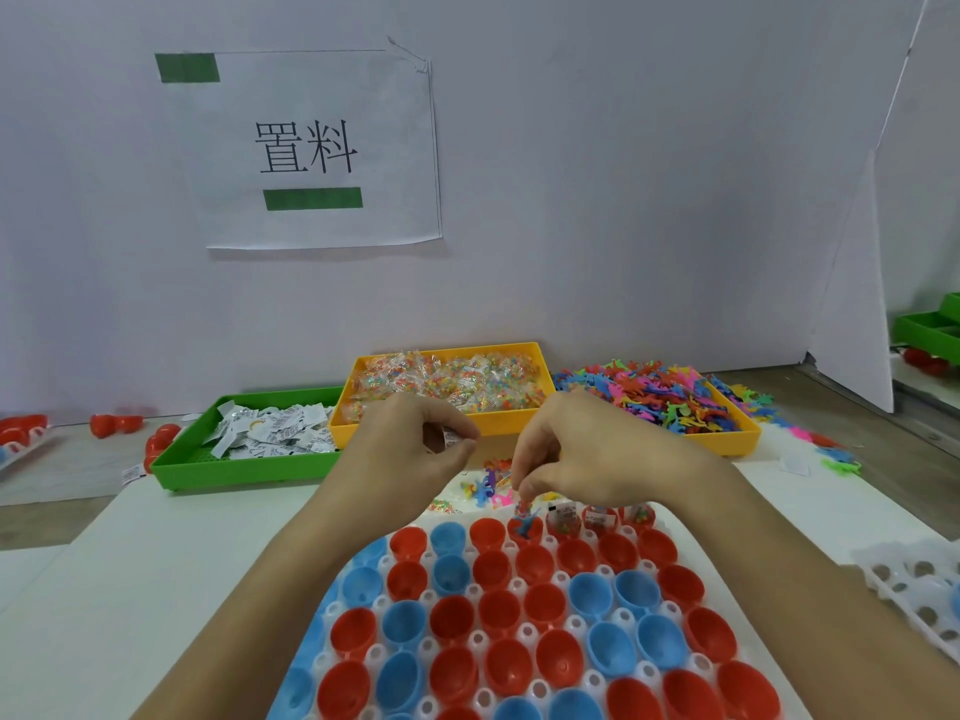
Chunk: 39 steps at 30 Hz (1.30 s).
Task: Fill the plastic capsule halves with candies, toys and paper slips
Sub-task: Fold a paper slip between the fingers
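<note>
From the head view, my right hand [566,454] has its fingertips pinched on a small blue toy [525,517], which hangs straight down into a red capsule half [524,532] in the far row of the white holder tray [670,522]. That cup sits directly below the fingertips, at 6 o'clock from them, so I judge the drop needs only a release. My left hand [415,449], just beside the right at its 9 o'clock, is curled around a white paper slip [451,438]; it looks the nearer hand for slipping paper into that same cup. The three cups at 3 o'clock from the toy already hold fillings; the rows toward me stand empty, red and blue mixed. On the counter [156,537] beyond, at 12 o'clock, sit a green tray of slips [249,470], a yellow tray of candy packets [447,426], and another yellow tray of coloured toys [727,441], backed by a white wall with a taped paper sign [311,148].
</note>
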Available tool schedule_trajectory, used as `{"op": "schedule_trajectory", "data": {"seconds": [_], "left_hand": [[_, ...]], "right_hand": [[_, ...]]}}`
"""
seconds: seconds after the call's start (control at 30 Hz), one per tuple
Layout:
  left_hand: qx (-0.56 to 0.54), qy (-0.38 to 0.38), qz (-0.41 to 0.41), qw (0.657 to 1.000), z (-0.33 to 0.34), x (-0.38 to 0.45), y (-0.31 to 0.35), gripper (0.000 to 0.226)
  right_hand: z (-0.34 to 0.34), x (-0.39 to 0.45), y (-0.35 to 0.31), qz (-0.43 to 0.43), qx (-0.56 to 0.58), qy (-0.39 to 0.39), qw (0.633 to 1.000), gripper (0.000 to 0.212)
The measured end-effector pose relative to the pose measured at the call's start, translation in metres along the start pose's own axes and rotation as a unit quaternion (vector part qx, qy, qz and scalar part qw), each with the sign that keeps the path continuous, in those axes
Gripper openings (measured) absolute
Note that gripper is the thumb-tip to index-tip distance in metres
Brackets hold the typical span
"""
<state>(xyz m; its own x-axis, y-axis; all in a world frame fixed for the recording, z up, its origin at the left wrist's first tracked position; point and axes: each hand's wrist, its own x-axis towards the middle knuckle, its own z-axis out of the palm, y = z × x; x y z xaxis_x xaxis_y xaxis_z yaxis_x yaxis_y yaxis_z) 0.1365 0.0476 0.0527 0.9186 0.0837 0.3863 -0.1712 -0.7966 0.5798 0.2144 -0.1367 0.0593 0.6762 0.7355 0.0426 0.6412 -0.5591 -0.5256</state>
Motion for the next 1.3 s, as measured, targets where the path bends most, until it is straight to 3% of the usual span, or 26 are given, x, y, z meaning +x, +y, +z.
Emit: {"op": "schedule_trajectory", "data": {"seconds": [0.43, 0.67, 0.77, 0.9, 1.1, 1.3], "left_hand": [[-0.018, -0.005, -0.003, 1.0, 0.002, 0.0, 0.0, 0.011], [-0.032, -0.04, 0.022, 0.998, 0.0, -0.002, 0.0, 0.028], [-0.058, -0.047, 0.019, 0.997, 0.002, -0.003, 0.0, 0.02], [-0.094, -0.066, 0.003, 0.993, 0.002, -0.004, 0.0, 0.028], [-0.12, -0.062, -0.004, 0.991, 0.004, -0.004, 0.0, 0.038], [-0.147, -0.082, 0.001, 0.986, 0.008, -0.005, 0.005, 0.041]], "right_hand": [[0.015, 0.004, -0.004, 0.023, -0.055, -0.031, 0.998, 0.007], [0.019, 0.004, -0.004, 0.03, -0.078, -0.02, 0.996, 0.017], [0.021, 0.004, -0.004, 0.03, -0.079, -0.016, 0.996, 0.009], [0.019, 0.005, -0.003, 0.023, -0.077, -0.015, 0.997, 0.007], [0.005, 0.002, 0.002, 0.0, -0.049, 0.008, 0.999, 0.015], [-0.006, -0.001, -0.004, -0.054, 0.088, 0.039, 0.994, 0.014]]}}
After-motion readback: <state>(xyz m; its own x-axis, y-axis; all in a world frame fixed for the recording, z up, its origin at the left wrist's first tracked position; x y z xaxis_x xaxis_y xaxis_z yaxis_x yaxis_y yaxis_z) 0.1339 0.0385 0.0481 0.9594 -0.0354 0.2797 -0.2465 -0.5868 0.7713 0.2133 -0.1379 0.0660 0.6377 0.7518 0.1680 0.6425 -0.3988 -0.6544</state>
